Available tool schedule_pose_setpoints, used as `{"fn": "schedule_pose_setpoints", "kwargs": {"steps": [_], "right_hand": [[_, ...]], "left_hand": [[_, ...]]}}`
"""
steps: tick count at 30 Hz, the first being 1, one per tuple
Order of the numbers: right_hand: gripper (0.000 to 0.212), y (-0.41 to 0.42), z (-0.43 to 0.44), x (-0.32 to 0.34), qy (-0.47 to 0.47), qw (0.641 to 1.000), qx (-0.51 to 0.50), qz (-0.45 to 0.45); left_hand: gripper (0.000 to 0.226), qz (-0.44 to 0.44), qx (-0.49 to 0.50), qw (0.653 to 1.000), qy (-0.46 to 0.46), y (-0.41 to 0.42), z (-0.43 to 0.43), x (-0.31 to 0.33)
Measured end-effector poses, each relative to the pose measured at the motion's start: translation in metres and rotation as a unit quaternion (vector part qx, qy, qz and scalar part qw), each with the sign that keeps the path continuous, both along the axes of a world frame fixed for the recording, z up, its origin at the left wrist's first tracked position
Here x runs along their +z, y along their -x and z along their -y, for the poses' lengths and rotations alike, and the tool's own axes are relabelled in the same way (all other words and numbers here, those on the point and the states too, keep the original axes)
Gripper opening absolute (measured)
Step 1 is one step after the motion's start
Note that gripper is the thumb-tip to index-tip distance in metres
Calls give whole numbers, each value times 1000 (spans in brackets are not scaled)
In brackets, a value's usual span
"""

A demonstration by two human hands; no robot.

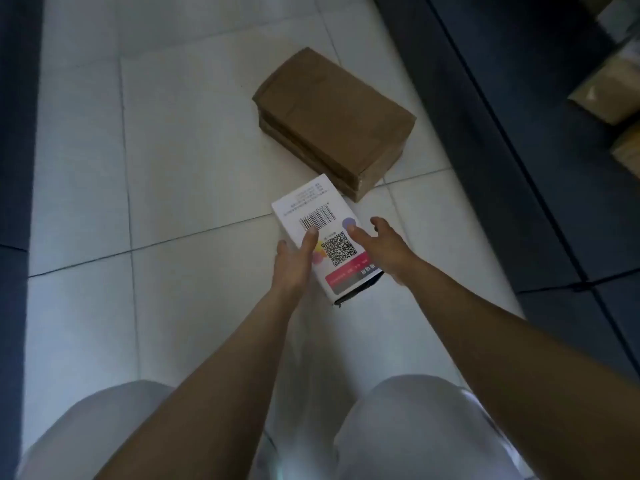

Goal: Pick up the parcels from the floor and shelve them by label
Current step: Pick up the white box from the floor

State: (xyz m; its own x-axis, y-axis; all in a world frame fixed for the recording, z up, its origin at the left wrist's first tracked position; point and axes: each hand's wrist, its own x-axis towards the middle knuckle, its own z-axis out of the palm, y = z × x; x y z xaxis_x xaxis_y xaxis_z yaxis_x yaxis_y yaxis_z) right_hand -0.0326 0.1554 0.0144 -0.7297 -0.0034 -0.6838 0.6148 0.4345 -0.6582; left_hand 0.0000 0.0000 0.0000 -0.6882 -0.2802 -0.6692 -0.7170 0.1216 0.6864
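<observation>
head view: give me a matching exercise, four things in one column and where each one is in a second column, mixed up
Things:
1. white box
2. brown parcel
3. left hand
4. shelf parcels

Places:
A. lying on the tiled floor, beyond the hands
B. upper right, on the dark shelving
C. between the two hands
D. thumb laid beside the barcode

Pairs: 1-C, 2-A, 3-D, 4-B

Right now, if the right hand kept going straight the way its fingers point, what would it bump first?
Probably the brown parcel beyond the right hand, though depth is hard to judge.
</observation>
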Motion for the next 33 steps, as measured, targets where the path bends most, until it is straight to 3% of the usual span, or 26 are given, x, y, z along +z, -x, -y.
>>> {"fn": "schedule_pose_setpoints", "kwargs": {"steps": [6,12,15,23,33], "right_hand": [[57,-3,3,-14,-18,998,45,28],[50,2,11,4,-20,999,26,-19],[52,2,15,29,-22,999,-12,-27],[30,-9,48,188,53,988,-112,-95],[34,11,86,471,71,979,-102,-159]], "left_hand": [[56,-18,-13,998,-62,-3,-4,-16],[35,-76,28,995,-55,4,-8,-1],[35,-86,51,994,-46,12,-6,30],[36,-111,66,990,-49,17,21,197],[35,-205,75,975,-41,28,57,486]]}}
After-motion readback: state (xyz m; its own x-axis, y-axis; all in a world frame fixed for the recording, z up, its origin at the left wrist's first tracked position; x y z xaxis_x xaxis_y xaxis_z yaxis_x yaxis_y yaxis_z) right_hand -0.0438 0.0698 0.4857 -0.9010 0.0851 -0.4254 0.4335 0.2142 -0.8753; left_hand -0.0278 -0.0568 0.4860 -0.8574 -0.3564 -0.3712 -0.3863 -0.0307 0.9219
